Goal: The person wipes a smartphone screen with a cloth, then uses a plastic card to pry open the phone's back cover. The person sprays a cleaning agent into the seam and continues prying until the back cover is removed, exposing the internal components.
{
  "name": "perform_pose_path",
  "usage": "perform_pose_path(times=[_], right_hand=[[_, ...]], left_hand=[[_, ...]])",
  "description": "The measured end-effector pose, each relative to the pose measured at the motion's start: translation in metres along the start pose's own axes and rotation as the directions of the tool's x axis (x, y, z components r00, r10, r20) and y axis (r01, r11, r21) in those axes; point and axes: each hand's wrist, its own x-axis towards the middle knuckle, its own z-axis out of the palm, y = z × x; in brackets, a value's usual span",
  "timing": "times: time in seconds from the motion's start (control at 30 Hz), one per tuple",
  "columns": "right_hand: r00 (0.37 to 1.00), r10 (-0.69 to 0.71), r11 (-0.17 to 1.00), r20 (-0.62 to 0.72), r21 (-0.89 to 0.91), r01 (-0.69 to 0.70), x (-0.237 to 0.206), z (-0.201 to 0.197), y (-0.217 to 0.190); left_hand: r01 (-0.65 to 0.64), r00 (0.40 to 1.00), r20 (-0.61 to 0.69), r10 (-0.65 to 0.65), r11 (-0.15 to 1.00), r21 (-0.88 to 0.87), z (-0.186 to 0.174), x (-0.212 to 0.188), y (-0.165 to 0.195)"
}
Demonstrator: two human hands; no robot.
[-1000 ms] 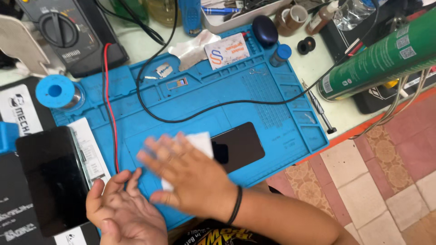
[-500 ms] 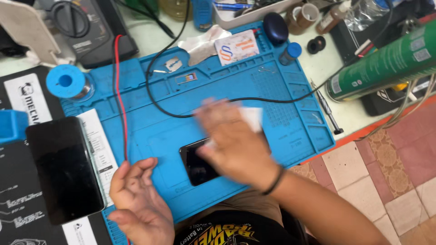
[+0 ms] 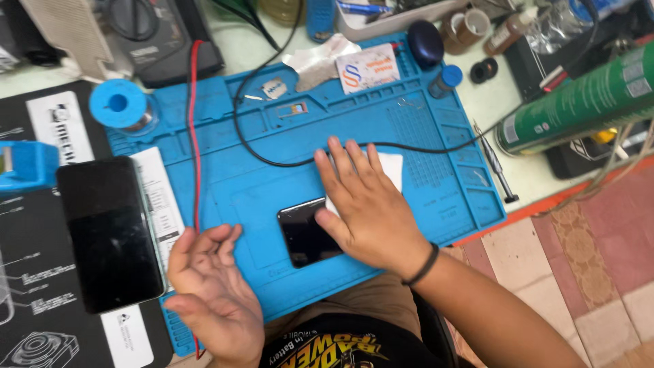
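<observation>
My right hand (image 3: 368,204) lies flat on a white cloth (image 3: 388,167), pressing it onto a small black phone (image 3: 303,235) that rests on the blue work mat (image 3: 259,170). The cloth and the phone's right end are mostly hidden under the palm. My left hand (image 3: 211,293) hovers at the mat's near left edge, palm up, fingers loosely spread, holding nothing. A larger black phone (image 3: 109,232) lies left of it on a black printed mat (image 3: 34,300).
A black cable (image 3: 272,160) and a red wire (image 3: 193,136) cross the blue mat. A blue solder spool (image 3: 119,105), a multimeter (image 3: 143,27), a card (image 3: 368,68), small bottles and a green spray can (image 3: 579,102) crowd the back and right. Tiled floor shows lower right.
My right hand slid with the white cloth from left to right across the small phone. My left hand drew back toward me. The camera view shifted.
</observation>
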Motion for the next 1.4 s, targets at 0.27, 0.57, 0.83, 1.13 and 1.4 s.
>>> perform_pose_path(times=[0.27,0.57,0.83,1.13,1.4], right_hand=[[0.998,-0.068,0.994,0.009,0.082,0.067,0.019,-0.026,-0.014],[0.994,-0.104,0.984,-0.040,0.140,0.109,0.044,0.053,-0.053],[0.999,0.013,0.990,0.031,-0.141,-0.008,0.020,-0.011,0.017],[0.969,-0.245,0.966,0.039,0.095,0.241,0.040,0.018,-0.026],[0.997,-0.048,0.996,0.056,-0.075,0.052,-0.001,-0.034,0.049]], left_hand=[[0.000,1.000,0.029,0.001,1.000,-0.020,0.005,0.010,0.003],[0.046,0.998,-0.036,-0.050,0.994,-0.102,0.003,0.003,0.002],[-0.016,1.000,0.008,0.016,1.000,-0.015,0.003,0.002,0.004],[0.001,1.000,0.022,0.000,0.999,-0.035,0.001,0.002,0.002],[0.038,0.999,-0.006,-0.037,0.999,0.033,-0.001,0.000,0.005]])
